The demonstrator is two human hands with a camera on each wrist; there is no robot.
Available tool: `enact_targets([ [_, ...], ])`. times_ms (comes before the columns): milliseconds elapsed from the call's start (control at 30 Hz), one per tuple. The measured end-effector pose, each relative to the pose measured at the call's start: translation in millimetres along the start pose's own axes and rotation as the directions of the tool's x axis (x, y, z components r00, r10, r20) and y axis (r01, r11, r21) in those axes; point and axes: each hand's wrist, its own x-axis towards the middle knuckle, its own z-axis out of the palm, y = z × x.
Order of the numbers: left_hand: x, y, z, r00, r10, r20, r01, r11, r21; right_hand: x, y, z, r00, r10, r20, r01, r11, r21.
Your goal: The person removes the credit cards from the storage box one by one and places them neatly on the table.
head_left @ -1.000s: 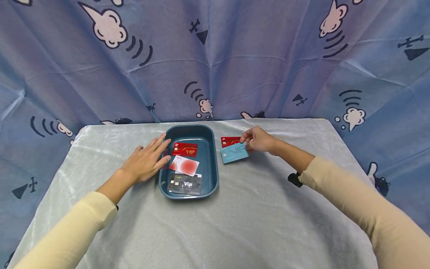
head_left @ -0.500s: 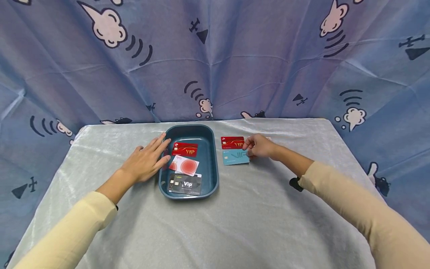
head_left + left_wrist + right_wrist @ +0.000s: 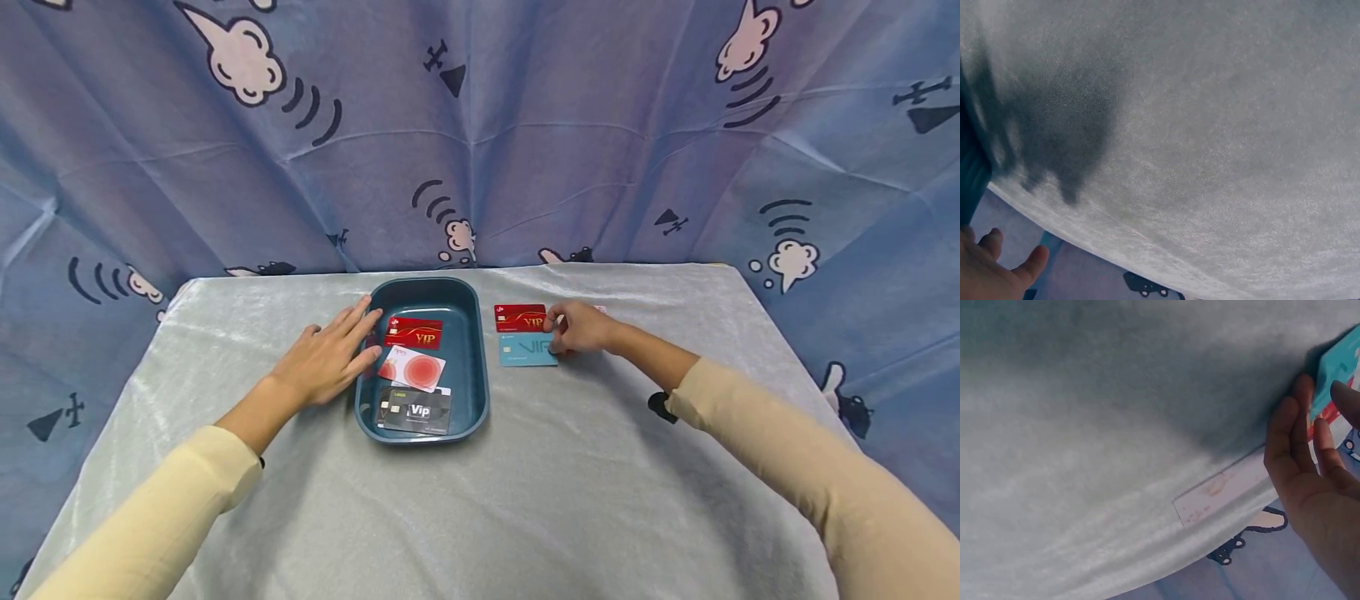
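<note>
In the head view my left hand [image 3: 327, 354] lies with its fingers extended over the left rim of a dark teal tray [image 3: 472, 392]. To the right of the tray, my right hand [image 3: 582, 326] pinches the right edge of a light blue VIP card [image 3: 522, 349], thumb on top in the right wrist view. That card lies flat, just in front of a red VIP card [image 3: 517, 317], whose right end is at my fingertips. A pale card with pinkish print [image 3: 1213, 497] lies on the cloth beside the right hand, mostly hidden behind it in the head view.
Inside the tray are another red VIP card [image 3: 413, 333], a white card with red circles [image 3: 414, 369] and a black Vip card [image 3: 420, 412] overlapping others. A pale cloth [image 3: 510, 517] covers the table. A patterned blue curtain [image 3: 525, 192] hangs behind its far edge.
The blue card, earlier tilted over the red one, has come down and straightened in front of it, uncovering the red card. My right hand shifted slightly with it; the left hand stayed still.
</note>
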Motion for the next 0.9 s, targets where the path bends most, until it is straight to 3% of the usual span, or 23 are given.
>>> enact_targets([
  [200,-0.1,0.3,0.0,1.000,-0.001,0.001,0.001,1.000,0.004,1.7,-8.4,-4.1,1.000,0.010,0.001,-0.010,0.999,-0.042],
  [367,-0.1,0.5,0.4,1.000,-0.003,0.002,0.003,1.000,0.008,5.5,-21.6,-5.2,0.999,-0.029,-0.027,0.028,0.999,-0.040],
  [567,-0.5,0.1,1.1,1.000,-0.003,0.004,0.003,1.000,0.006,11.5,-47.1,-6.7,0.997,-0.049,-0.054,0.055,0.991,0.123],
  [900,-1.3,-0.2,0.2,1.000,0.004,0.003,-0.004,1.000,0.005,20.3,-90.9,-4.7,0.992,-0.047,-0.113,0.084,0.935,0.346],
])
